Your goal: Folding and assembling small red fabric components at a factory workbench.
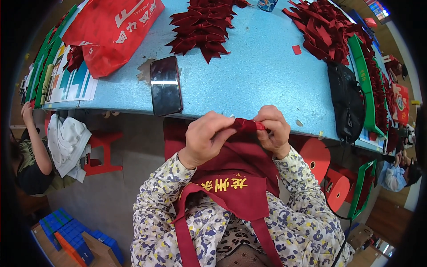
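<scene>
Ribbon: a dark red ribbon piece (245, 125) is held between both hands, just in front of the near edge of the table, above the lap.
Left hand: the left hand (205, 138) is closed around the left part of the ribbon; the fingers are curled and pressed together on the cloth.
Right hand: the right hand (273, 129) is pinching the right end of the ribbon between thumb and fingertips.
Apron: a dark red apron (235, 178) with yellow characters is worn over a flowered shirt, directly under the hands.
Table: a light blue table (258, 71) is seen beyond the hands.
Phone: a black phone (165, 85) is laid near the table edge, to the left of the hands, apart from them.
Bows: one heap of dark red bows (204, 24) is placed at the far middle of the table, and a bigger heap (324, 29) is placed at the right.
Red bag: a red bag (111, 31) is laid at the far left of the table.
Black bag: a black bag (347, 102) is laid at the right edge.
Spools: red spools (316, 156) are standing on the floor, right of the lap.
Stool: a red stool (103, 151) is seen at the left, beside white cloth (67, 142).
Other people: one person (31, 155) is sitting at the left rim, another (400, 173) at the right rim.
</scene>
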Motion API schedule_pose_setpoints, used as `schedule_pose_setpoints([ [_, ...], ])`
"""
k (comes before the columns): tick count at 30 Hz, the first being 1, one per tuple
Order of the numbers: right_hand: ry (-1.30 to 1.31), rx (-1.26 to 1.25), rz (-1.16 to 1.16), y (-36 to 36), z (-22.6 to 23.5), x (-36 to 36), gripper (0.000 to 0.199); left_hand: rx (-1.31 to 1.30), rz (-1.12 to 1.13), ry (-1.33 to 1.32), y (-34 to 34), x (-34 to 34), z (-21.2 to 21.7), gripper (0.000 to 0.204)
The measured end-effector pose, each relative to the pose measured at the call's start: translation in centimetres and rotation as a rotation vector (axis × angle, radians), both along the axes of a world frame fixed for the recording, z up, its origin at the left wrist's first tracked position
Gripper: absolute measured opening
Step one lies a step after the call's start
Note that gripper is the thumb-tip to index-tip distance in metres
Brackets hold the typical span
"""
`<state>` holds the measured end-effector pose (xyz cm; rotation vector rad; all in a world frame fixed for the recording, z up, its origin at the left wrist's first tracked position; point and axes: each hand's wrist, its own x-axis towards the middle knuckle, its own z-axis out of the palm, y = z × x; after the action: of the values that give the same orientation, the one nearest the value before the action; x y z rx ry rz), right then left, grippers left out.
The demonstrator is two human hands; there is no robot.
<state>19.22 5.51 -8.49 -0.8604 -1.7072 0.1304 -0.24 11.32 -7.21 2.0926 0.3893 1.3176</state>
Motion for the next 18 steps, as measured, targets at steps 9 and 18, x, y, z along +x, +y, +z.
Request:
schedule_pose_setpoints([
  [9,-0.228,0.11,0.032,-1.6,0.2,0.7,0.017,0.352,-0.058,0.022,0.2,-0.7,0.5,0.022],
  [18,-0.475,0.276,0.089,-1.3,1.7,1.1,0.016,-0.224,-0.124,-0.004,-0.4,-0.3,0.9,0.016],
])
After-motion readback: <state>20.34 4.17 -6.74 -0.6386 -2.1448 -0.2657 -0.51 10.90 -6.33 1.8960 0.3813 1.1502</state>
